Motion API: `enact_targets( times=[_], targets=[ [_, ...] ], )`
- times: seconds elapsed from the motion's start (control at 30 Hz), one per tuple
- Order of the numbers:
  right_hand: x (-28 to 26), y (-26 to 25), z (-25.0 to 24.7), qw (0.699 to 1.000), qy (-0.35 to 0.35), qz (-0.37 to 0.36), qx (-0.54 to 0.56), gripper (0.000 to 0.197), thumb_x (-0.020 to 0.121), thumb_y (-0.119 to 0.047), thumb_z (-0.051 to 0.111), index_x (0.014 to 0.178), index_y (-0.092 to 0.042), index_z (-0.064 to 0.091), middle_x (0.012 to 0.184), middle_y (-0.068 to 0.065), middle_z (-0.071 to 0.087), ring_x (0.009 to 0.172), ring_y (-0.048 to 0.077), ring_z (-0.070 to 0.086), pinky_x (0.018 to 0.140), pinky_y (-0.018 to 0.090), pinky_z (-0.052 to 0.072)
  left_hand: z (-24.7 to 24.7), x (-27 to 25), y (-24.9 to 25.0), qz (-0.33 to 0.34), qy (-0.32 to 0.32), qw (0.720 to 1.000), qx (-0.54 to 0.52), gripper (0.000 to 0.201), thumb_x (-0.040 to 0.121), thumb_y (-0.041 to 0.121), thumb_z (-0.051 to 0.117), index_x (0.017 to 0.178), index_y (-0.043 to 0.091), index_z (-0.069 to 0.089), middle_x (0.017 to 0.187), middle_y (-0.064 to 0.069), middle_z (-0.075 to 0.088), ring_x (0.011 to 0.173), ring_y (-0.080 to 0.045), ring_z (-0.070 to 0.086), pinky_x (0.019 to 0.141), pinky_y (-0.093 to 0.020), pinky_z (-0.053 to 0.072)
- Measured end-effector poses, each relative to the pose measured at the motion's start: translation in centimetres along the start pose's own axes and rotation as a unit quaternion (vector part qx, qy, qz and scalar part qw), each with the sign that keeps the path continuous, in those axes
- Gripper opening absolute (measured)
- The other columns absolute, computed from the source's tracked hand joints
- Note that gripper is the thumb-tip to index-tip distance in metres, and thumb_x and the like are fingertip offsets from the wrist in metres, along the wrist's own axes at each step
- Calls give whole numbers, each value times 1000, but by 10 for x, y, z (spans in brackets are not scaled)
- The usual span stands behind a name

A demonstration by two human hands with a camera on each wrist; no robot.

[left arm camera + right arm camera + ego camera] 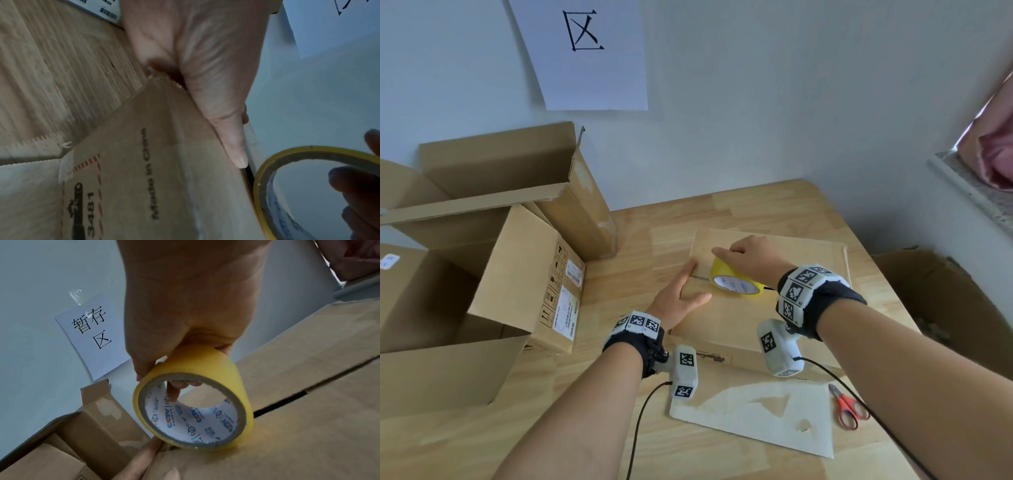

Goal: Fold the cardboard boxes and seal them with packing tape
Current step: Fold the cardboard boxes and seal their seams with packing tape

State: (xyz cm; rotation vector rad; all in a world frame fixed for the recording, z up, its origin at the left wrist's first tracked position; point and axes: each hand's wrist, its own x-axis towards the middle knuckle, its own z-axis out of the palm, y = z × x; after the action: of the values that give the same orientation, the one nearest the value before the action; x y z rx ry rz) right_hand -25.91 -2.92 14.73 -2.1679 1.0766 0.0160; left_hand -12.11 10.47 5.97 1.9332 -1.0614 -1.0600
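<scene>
- Our right hand (pixel 751 255) has the yellow tape roll (pixel 736 284) gripped, 1 finger poking through the core, roll sitting on the box's (pixel 791 308) flap seam.
- Our left hand (pixel 681 296) lies flat, fingers straight, on the box's left edge beside the roll.
- Probably tape already stuck under it, too blurry though.
- Scissors (pixel 847 406) near the box.

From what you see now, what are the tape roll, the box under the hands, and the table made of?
Tape roll: glossy yellow plastic film, it seems, on a grey paperboard core with a printed lining. Box: matte brown corrugated cardboard, judging by its creased flaps and printed ink. Table: light wood or a wood-look laminate; grain and joined strips show, but which one cannot be told.
</scene>
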Motion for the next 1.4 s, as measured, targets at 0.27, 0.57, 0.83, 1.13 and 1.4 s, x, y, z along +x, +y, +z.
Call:
enact_targets(
  times=[0.27,0.57,0.83,1.13,1.4],
  targets=[
    [-4,6,-2,998,27,-21,45,41,92,-36,52,58,-15,45,58,-1,43,52,12,40,48,25,27,-1,-2,2,-4,-22,1000,7,82,87,45,63,149,46,8,155,17,19,141,-3,21,114,-25,20],
    [-13,33,-11,997,50,-9,-54,36,91,-47,49,71,-18,53,71,-4,50,68,17,52,53,25,35,0,1,2,-1,-34,999,28,81,85,50,63,144,55,8,155,17,20,141,-5,21,117,-34,21],
    [-18,43,-19,990,66,-6,-126,39,88,-53,47,80,-17,57,76,-3,52,73,19,56,57,28,41,-3,4,-1,3,-36,998,45,79,83,55,62,141,59,9,155,19,18,142,-8,21,115,-33,22],
    [-30,62,-18,982,110,36,-150,43,91,-51,44,91,-13,64,82,3,60,72,22,57,55,26,38,4,6,-1,6,-34,999,-28,64,95,43,51,145,53,13,156,22,11,142,-1,12,117,-31,13],
    [-33,62,-18,981,122,46,-146,43,91,-48,45,93,-10,66,84,5,63,74,22,58,56,26,39,10,3,2,17,-5,999,-42,48,103,37,32,148,44,18,147,30,14,137,6,11,113,-20,9]
  ],
)
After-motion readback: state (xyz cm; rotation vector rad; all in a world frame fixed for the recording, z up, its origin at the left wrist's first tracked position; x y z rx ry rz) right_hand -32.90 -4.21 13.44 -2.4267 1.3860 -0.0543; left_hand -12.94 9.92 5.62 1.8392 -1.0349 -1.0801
